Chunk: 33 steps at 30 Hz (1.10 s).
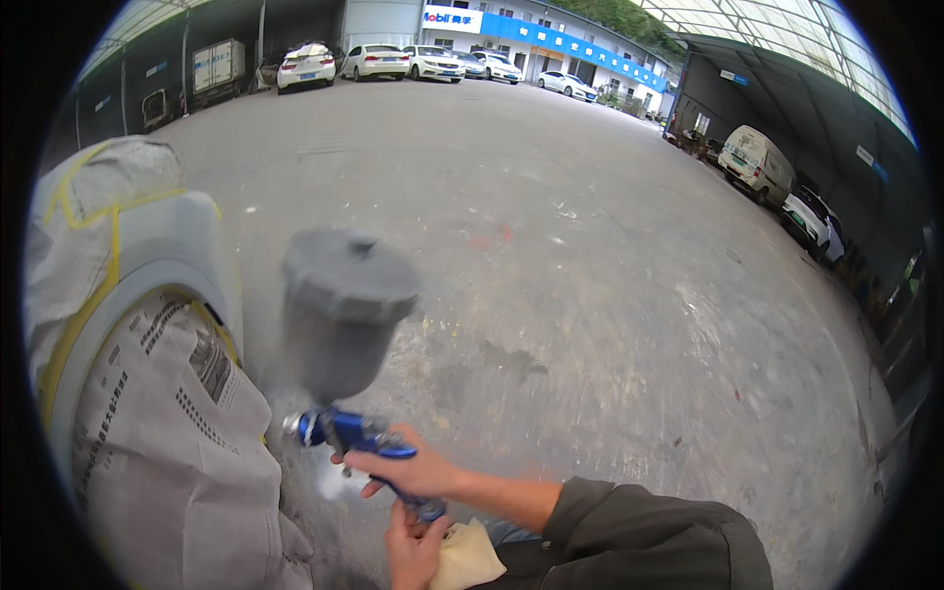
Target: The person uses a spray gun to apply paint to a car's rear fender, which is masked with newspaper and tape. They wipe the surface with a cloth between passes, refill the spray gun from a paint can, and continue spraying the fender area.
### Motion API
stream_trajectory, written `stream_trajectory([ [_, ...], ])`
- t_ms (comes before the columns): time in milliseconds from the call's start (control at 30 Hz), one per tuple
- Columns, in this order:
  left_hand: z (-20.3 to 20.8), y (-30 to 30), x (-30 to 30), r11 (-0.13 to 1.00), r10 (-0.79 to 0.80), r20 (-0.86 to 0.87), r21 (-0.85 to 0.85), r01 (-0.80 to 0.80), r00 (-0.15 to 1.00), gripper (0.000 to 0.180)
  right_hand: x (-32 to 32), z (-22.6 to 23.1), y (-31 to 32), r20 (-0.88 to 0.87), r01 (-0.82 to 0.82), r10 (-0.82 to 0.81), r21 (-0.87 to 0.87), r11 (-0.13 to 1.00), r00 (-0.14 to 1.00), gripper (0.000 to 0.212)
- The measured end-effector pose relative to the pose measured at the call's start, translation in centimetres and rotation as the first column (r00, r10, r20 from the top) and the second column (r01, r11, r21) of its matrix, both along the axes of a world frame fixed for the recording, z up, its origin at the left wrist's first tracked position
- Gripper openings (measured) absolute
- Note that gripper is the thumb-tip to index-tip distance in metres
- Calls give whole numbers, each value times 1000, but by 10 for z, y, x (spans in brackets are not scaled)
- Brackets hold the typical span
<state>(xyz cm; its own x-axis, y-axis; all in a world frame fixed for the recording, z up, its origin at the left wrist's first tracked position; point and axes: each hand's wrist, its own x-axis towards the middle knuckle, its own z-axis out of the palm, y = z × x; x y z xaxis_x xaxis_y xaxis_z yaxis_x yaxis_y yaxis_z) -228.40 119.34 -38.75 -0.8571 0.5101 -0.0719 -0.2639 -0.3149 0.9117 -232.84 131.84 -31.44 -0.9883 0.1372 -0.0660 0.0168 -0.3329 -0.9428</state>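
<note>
In the head view the right hand [413, 474] clamps the blue spray gun [356, 433], nozzle aimed toward nine o'clock at the masked white panel [162, 246], while the left hand [413, 546] at six o'clock grips a cloth [467, 556].

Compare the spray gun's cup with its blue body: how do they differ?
The cup is big, grey, dull with overspray and stands free above; the blue body is small, glossy and partly covered by the right hand. The cup is touched by no hand. Both belong to one spray gun aimed left.
</note>
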Motion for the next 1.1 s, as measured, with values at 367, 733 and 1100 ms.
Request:
stream_trajectory([
  [367, -59, -25, -15, 990, -24, -154, -139, 3, 988, 52, 6, -23, -23, -369, 432, -321, 274, 859, 872, 38],
  [733, -61, -10, -12, 981, -23, -285, -189, -33, 958, 52, 6, -36, -9, -404, 538, -402, 321, 779, 822, 32],
  [1100, -49, -22, 7, 968, -13, -68, -252, -5, 998, 55, -7, -32, 1, -227, -364, 318, -202, 909, 921, 61],
])
